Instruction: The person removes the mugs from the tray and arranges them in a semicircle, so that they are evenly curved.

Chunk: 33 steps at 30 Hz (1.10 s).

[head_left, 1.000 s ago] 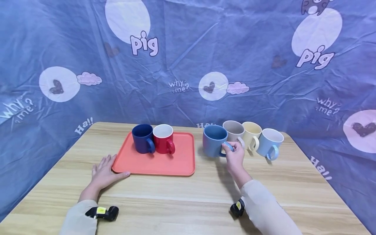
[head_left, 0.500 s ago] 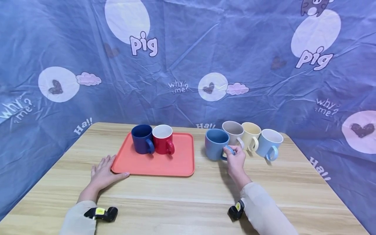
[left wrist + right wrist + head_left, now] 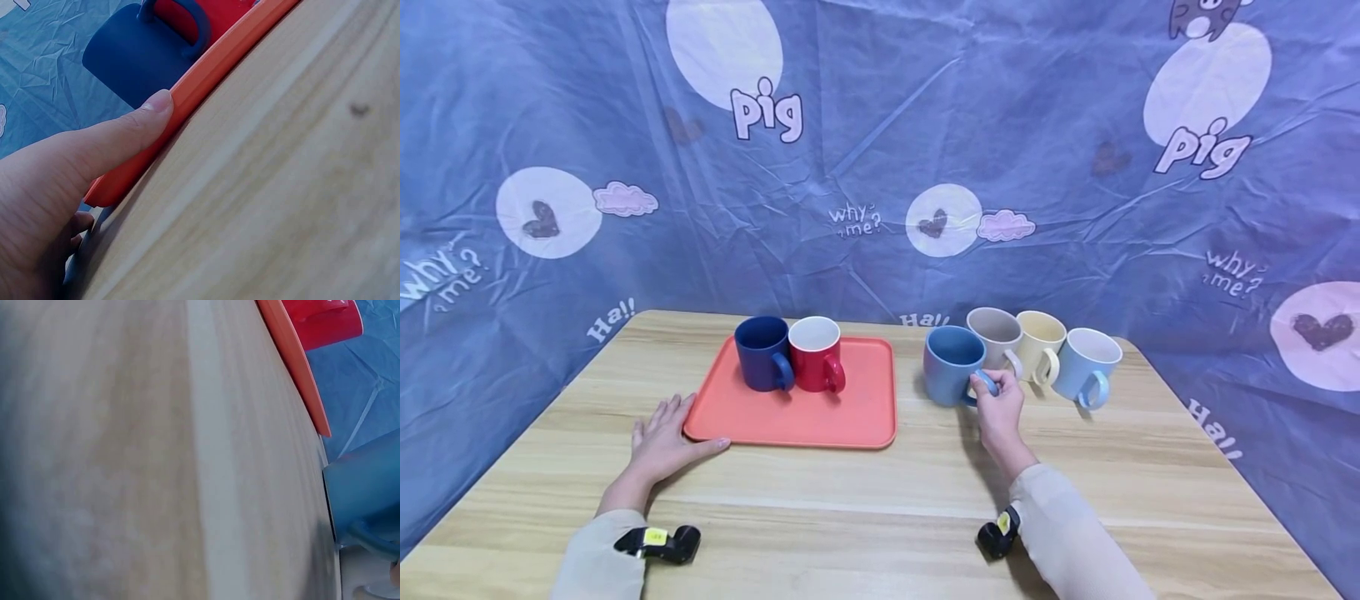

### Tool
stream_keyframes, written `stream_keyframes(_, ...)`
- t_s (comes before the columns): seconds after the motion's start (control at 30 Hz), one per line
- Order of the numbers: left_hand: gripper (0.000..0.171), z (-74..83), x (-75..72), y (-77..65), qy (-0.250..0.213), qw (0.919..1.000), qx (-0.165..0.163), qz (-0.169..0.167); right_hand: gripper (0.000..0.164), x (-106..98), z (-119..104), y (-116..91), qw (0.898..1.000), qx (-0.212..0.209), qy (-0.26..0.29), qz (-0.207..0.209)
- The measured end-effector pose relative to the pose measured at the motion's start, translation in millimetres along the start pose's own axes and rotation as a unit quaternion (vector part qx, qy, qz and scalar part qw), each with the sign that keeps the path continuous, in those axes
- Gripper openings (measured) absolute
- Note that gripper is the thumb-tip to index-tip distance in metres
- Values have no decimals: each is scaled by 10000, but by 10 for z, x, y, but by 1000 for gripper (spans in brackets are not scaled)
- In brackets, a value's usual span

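Observation:
My right hand (image 3: 1002,410) pinches the handle of a medium-blue mug (image 3: 951,367). The mug stands upright, its base right at the tabletop, to the right of a coral-red tray (image 3: 857,417). A navy mug (image 3: 763,358) and a red mug with a white inside (image 3: 815,358) sit side by side on the tray. With fingers spread, my left hand (image 3: 662,446) lies at the tray's front-left corner. In the left wrist view its thumb (image 3: 134,128) rests against the tray's rim (image 3: 206,72).
Behind and right of the blue mug, a grey mug (image 3: 994,327), a cream mug (image 3: 1042,337) and a light-blue mug (image 3: 1086,362) stand in a row. The wooden table (image 3: 820,517) ends at a printed blue cloth (image 3: 820,167) hanging behind it.
Over the first half second, my right hand moved the blue mug slightly right and toward me. Since then it has hardly moved. My left hand has stayed at the tray corner.

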<state>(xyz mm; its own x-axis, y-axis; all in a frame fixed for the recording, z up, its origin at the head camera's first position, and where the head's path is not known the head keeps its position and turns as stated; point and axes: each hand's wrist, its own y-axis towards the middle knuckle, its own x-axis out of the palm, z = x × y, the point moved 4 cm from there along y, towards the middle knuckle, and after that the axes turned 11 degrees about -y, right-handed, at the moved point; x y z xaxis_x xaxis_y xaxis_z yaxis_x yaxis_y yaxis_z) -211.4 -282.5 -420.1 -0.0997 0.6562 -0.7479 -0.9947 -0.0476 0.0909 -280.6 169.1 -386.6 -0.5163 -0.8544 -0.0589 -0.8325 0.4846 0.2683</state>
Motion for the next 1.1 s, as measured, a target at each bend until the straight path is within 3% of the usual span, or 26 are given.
stream_keyframes(0.37,105,-3,-2,19,46,10000,74,25,10,-16,4,12,9996,-168,-238,-48)
stream_keyframes(0.43,105,-5,-2,20,48,10000,75,19,10,-5,137,70,9991,-382,-208,-17)
stream_keyframes(0.6,105,-11,3,16,27,10000,30,4,12,-4,237,96,9994,-307,-187,9)
stream_keyframes(0.67,105,-7,-2,12,12,10000,19,8,11,-14,95,34,9995,-45,-313,-88)
stream_keyframes(0.73,105,1,-10,11,8,10000,24,12,14,-22,8,-3,9993,-46,-313,-176)
stream_keyframes(0.83,105,11,-17,11,-8,10000,24,17,22,-26,32,23,9987,-115,-395,-299)
stream_keyframes(0.97,105,13,-18,9,-27,10000,33,35,33,-21,127,117,9949,-606,-706,-388)
stream_keyframes(1.1,105,7,-9,3,-28,10000,58,36,42,-11,117,189,9822,-1293,-1279,-467)
